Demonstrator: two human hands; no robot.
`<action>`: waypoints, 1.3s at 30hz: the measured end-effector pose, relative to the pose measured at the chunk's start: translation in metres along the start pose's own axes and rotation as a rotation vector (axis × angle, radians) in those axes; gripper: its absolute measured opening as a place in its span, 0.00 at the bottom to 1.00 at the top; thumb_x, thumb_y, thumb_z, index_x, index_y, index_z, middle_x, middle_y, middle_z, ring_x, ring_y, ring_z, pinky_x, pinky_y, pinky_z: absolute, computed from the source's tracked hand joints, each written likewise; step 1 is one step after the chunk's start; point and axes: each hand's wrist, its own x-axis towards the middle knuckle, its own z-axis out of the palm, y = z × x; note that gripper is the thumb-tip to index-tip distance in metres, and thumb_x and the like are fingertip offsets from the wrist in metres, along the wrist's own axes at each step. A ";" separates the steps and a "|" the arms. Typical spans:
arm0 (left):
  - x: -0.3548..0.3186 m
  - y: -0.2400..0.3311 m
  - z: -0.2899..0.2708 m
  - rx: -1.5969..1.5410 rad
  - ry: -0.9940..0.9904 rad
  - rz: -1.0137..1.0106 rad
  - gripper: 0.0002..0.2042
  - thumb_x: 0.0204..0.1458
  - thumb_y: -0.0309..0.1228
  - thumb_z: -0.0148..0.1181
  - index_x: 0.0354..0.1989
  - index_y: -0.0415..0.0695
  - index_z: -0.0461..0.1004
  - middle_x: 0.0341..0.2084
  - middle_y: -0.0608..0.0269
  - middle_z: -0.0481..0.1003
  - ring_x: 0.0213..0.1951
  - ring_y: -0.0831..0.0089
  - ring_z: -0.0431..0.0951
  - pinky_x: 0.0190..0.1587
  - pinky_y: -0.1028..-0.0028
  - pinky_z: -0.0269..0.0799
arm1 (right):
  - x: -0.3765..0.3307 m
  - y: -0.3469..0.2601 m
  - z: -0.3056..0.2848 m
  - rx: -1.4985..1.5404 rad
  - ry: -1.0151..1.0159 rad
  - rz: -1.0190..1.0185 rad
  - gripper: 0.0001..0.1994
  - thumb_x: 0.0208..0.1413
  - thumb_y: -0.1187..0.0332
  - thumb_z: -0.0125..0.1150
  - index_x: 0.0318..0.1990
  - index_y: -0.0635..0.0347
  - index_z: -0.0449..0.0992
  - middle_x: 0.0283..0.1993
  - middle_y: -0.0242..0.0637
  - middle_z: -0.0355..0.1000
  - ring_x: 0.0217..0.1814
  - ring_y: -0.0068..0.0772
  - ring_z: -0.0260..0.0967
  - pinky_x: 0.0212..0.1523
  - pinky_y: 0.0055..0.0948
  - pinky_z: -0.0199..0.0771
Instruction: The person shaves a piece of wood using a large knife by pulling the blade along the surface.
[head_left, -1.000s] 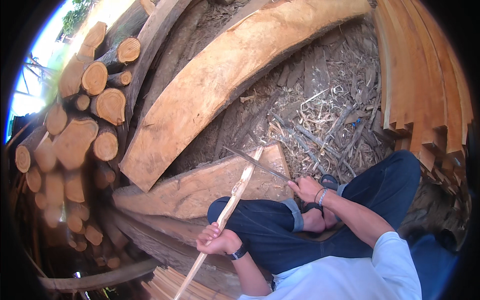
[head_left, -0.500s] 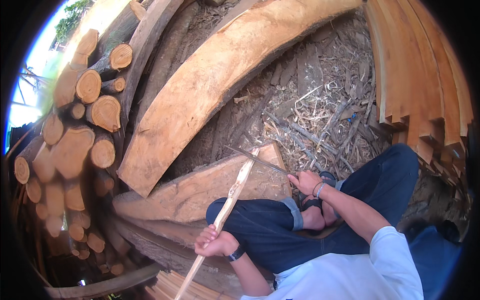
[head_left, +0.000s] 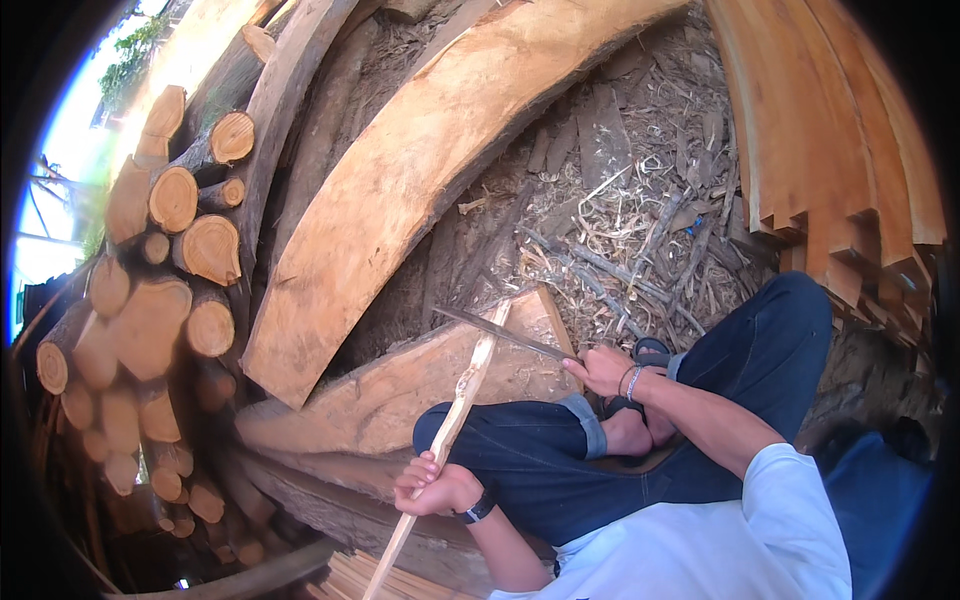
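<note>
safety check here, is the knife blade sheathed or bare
Bare: the knife blade shows uncovered from the right hand to its tip, crossing the pale stick in view.

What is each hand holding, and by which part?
Left hand: the stick, around its lower part in view. Right hand: the knife, by its near end; the fist hides any handle.

Left grip (head_left: 438, 487) holds a pale stick (head_left: 460, 402), right grip (head_left: 602, 371) a long blade (head_left: 528, 343).
</note>
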 end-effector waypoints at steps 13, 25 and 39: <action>0.006 0.000 0.006 0.061 -0.001 0.019 0.17 0.48 0.35 0.41 0.08 0.54 0.48 0.04 0.70 0.47 0.10 0.75 0.51 0.24 0.74 0.58 | -0.007 0.003 -0.001 0.002 0.041 0.043 0.35 0.63 0.41 0.37 0.30 0.69 0.78 0.28 0.61 0.74 0.36 0.63 0.73 0.41 0.51 0.73; -0.001 -0.001 0.016 0.038 -0.001 0.020 0.18 0.49 0.36 0.40 0.08 0.54 0.48 0.04 0.70 0.46 0.10 0.76 0.51 0.22 0.76 0.57 | 0.004 0.020 -0.004 0.041 0.033 0.170 0.36 0.62 0.40 0.37 0.30 0.71 0.78 0.29 0.63 0.73 0.36 0.64 0.73 0.42 0.51 0.73; 0.010 -0.007 -0.018 -0.078 -0.559 0.015 0.17 0.51 0.39 0.40 0.11 0.52 0.52 0.05 0.69 0.51 0.10 0.76 0.51 0.22 0.76 0.57 | -0.023 -0.026 -0.013 0.001 -0.094 -0.088 0.35 0.63 0.41 0.38 0.29 0.68 0.79 0.26 0.60 0.74 0.33 0.61 0.74 0.40 0.50 0.75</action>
